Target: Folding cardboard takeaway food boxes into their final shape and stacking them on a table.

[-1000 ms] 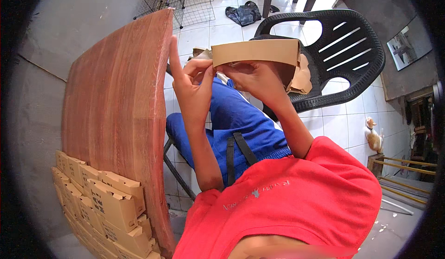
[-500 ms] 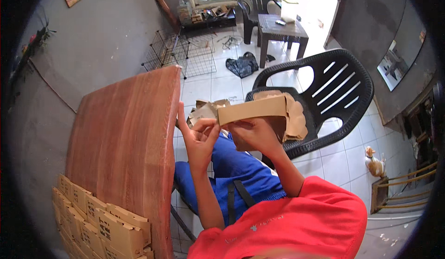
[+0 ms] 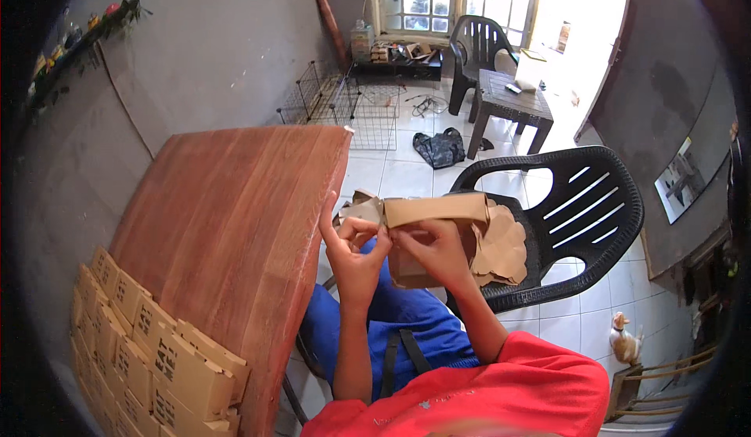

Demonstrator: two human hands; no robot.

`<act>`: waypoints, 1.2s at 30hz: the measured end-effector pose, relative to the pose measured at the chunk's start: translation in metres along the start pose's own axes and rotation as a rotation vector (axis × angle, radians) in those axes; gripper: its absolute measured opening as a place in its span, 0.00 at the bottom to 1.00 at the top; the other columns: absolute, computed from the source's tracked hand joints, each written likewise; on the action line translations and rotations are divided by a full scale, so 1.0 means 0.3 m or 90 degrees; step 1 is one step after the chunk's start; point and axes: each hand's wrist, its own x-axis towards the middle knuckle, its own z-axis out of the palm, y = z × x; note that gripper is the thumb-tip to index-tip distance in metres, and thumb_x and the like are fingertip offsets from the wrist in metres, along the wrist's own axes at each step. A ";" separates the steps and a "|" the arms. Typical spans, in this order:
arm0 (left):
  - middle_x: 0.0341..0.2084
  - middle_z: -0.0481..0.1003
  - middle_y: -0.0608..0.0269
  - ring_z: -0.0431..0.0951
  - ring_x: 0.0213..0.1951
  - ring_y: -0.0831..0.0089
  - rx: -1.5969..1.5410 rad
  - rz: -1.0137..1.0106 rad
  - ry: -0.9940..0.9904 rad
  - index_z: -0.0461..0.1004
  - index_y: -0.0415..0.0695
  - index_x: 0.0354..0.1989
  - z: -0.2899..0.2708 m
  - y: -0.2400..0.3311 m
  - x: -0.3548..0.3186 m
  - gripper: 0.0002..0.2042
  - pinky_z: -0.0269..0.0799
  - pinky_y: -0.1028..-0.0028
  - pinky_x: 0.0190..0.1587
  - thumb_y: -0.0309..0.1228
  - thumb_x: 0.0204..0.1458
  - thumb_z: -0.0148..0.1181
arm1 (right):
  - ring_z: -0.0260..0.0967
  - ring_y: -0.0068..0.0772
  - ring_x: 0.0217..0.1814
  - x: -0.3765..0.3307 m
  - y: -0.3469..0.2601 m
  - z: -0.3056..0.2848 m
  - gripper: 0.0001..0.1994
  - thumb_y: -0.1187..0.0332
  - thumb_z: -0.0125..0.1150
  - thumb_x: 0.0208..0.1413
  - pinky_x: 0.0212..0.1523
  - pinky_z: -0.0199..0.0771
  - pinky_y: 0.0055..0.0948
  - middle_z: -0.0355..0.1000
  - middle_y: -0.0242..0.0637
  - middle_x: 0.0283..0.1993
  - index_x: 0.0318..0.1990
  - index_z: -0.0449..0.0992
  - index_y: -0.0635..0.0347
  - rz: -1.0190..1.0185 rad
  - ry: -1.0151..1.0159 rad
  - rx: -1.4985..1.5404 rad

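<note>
A partly folded brown cardboard box (image 3: 438, 209) is held up in front of me, above my lap. My left hand (image 3: 356, 265) pinches its left corner between thumb and fingers, with one finger sticking up beside the table edge. My right hand (image 3: 440, 258) grips the near side of the box close to that same corner, the fingertips of both hands almost meeting. Just beyond my left fingers shows more cardboard (image 3: 360, 210); whether it is part of the box I cannot tell. Scalloped cardboard pieces (image 3: 503, 248) lie on the black plastic chair (image 3: 591, 202) to the right.
The wooden table (image 3: 235, 194) stands at my left, with several folded cardboard boxes (image 3: 192, 363) on its near end. A cat (image 3: 624, 339) sits on the tiled floor at right. Farther off are a wire rack (image 3: 371, 112), a black bag (image 3: 440, 148) and a small table (image 3: 512, 97).
The view has tilted up and shifted, so the room sits lower in the picture. Both hands keep their grip on the box, the right fingertips now closer to its left corner.
</note>
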 end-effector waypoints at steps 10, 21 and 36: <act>0.27 0.73 0.66 0.75 0.35 0.80 0.083 0.100 0.106 0.47 0.44 0.71 -0.036 -0.007 0.034 0.41 0.74 0.76 0.45 0.14 0.50 0.62 | 0.76 0.20 0.39 0.083 0.011 0.093 0.06 0.77 0.64 0.55 0.41 0.75 0.21 0.80 0.37 0.36 0.40 0.80 0.68 -0.108 0.056 0.020; 0.33 0.76 0.62 0.77 0.40 0.76 0.066 0.073 0.045 0.50 0.42 0.70 -0.062 0.002 0.027 0.39 0.73 0.73 0.50 0.14 0.49 0.63 | 0.75 0.19 0.38 0.064 0.004 0.105 0.05 0.76 0.64 0.56 0.42 0.75 0.21 0.79 0.32 0.34 0.38 0.79 0.70 0.009 0.060 0.121; 0.36 0.74 0.56 0.76 0.41 0.73 0.065 0.231 0.194 0.50 0.41 0.64 0.017 -0.076 0.012 0.33 0.74 0.71 0.49 0.13 0.52 0.61 | 0.73 0.15 0.37 0.065 0.005 0.131 0.04 0.76 0.65 0.55 0.42 0.74 0.20 0.78 0.31 0.32 0.35 0.78 0.69 -0.004 0.111 0.082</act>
